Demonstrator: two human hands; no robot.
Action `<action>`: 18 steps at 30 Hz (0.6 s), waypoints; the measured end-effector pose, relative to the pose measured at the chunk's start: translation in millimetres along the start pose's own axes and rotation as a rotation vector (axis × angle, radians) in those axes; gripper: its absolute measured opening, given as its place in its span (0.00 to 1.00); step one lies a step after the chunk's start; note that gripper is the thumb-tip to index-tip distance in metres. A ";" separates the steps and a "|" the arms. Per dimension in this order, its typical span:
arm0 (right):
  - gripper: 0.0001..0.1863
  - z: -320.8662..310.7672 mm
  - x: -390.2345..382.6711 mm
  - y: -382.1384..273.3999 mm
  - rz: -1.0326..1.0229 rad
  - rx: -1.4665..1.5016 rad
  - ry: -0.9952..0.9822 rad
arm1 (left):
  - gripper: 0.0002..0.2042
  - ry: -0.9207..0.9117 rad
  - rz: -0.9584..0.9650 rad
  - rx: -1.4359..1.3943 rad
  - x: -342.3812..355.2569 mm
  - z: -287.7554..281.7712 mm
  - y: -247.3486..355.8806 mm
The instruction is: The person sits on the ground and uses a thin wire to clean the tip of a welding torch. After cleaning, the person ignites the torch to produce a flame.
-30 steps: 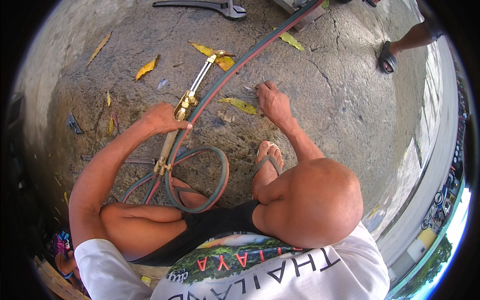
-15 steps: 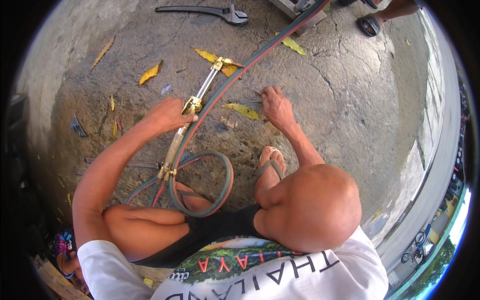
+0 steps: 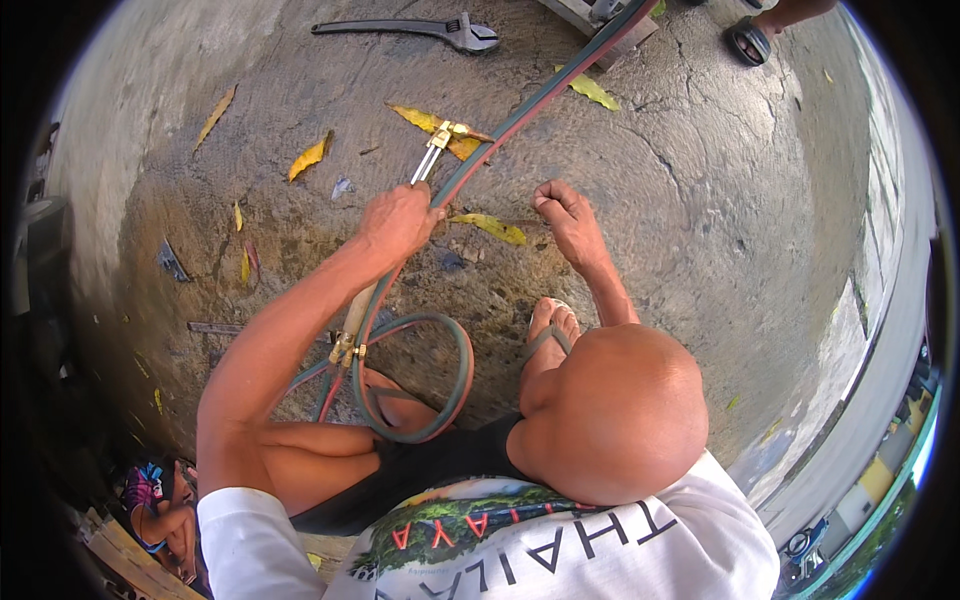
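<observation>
My left hand (image 3: 398, 222) is closed around the brass and steel cutting torch (image 3: 432, 155), covering part of its tubes. The torch's head rests by a yellow leaf (image 3: 415, 118), and its lower valves (image 3: 347, 348) join green-and-red hoses (image 3: 463, 370), which loop near my sandaled feet (image 3: 548, 335). The twin hose runs up past my left hand to the top of the view. My right hand (image 3: 568, 225) is pinched low over the concrete, right of a long leaf (image 3: 492, 227); what it holds is too small to make out.
An adjustable wrench (image 3: 420, 26) lies beyond the torch. A weathered block (image 3: 625, 42) is at the top, with someone's sandaled foot (image 3: 750, 42) to its right. Another person (image 3: 165, 525) sits at lower left. A metal bar (image 3: 215, 328) lies left of the hoses. A roadway shows at far right.
My left hand has moved up and right along the torch toward its head, now covering more of the tubes. My right hand has drawn slightly right and down. The other person's foot has shifted up.
</observation>
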State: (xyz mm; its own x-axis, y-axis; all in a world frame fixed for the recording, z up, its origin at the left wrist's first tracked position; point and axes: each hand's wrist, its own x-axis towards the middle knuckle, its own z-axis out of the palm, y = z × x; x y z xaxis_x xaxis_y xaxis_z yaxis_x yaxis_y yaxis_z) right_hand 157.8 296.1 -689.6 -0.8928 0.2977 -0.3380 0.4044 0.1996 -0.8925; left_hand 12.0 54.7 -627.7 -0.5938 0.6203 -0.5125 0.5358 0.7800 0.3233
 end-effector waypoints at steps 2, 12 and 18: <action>0.14 2.9 -2.1 6.4 -0.024 0.029 0.037 | 0.28 -0.016 -0.146 -0.016 13.0 3.4 -13.6; 0.11 -0.6 14.1 2.0 0.110 0.562 0.085 | 0.56 -0.120 -0.350 0.098 -17.5 31.7 -23.9; 0.16 4.1 17.4 -13.5 0.171 0.187 0.057 | 0.51 -0.127 -0.375 -0.081 -19.1 42.9 -50.2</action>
State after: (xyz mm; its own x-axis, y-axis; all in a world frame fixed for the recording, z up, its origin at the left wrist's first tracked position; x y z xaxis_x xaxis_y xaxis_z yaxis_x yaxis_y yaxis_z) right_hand 136.0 294.7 -684.7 -0.8000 0.3659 -0.4756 0.4998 -0.0322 -0.8655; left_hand 22.2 0.1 -668.3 -0.6572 0.2800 -0.6997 0.2436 0.9575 0.1543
